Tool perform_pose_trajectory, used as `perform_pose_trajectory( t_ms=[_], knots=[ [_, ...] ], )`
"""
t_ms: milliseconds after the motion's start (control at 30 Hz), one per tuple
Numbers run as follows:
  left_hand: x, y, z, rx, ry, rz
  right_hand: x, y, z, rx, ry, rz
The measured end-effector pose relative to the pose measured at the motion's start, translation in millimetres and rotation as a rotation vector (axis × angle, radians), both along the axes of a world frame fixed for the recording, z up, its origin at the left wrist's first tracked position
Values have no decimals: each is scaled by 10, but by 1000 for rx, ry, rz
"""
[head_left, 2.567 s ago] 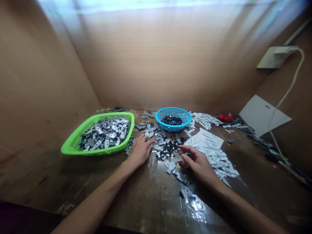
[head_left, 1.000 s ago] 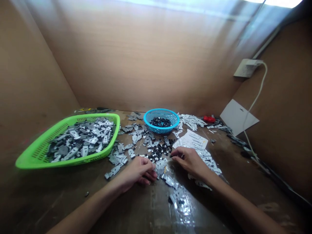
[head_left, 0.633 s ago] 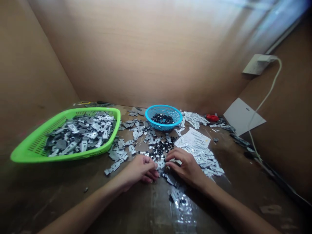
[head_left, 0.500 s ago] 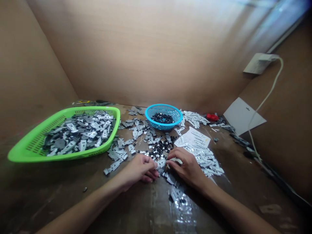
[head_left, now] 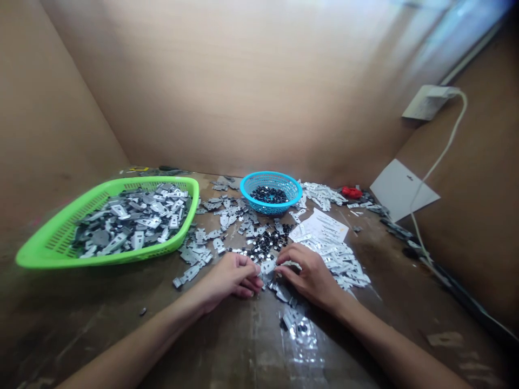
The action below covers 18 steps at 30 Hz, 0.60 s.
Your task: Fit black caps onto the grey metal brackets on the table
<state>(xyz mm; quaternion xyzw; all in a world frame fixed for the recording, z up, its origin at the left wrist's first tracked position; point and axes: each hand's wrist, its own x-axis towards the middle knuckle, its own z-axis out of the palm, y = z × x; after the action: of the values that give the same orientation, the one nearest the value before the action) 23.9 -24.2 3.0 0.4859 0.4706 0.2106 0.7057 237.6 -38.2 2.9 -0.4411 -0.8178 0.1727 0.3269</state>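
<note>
Between my two hands is a small silver metal plate (head_left: 267, 267), held low over the table. My left hand (head_left: 239, 275) is closed, with thumb and forefinger pinching the plate's left side and the other fingers curled below. My right hand (head_left: 306, 273) is closed too, its thumb and fingertips at the plate's right edge; any smaller piece in them is hidden. Just beyond the fingers lies a heap of small black parts (head_left: 265, 243). More silver plates (head_left: 344, 265) are piled beside my right hand, and a few loose ones (head_left: 286, 294) lie underneath it.
A green basket (head_left: 109, 263) full of metal pieces stands at left. A blue basket (head_left: 271, 209) with black parts stands at the back. Nearby are a paper sheet (head_left: 320, 221), a red object (head_left: 351, 192), a white card (head_left: 403, 189) and a hanging cable (head_left: 454, 135).
Both hands stay almost in place on the plate, with only slight finger movement. The whole view has shifted slightly.
</note>
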Motion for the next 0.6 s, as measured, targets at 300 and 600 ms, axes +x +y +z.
perform_pose_trajectory(
  t_ms=[300, 600],
  knots=[
    [1, -3, 2, 9, 7, 0, -21, -33, 49, -13, 43, 36],
    [-15, -3, -6, 33, 25, -31, 306, 243, 5, 8, -21, -235]
  ],
)
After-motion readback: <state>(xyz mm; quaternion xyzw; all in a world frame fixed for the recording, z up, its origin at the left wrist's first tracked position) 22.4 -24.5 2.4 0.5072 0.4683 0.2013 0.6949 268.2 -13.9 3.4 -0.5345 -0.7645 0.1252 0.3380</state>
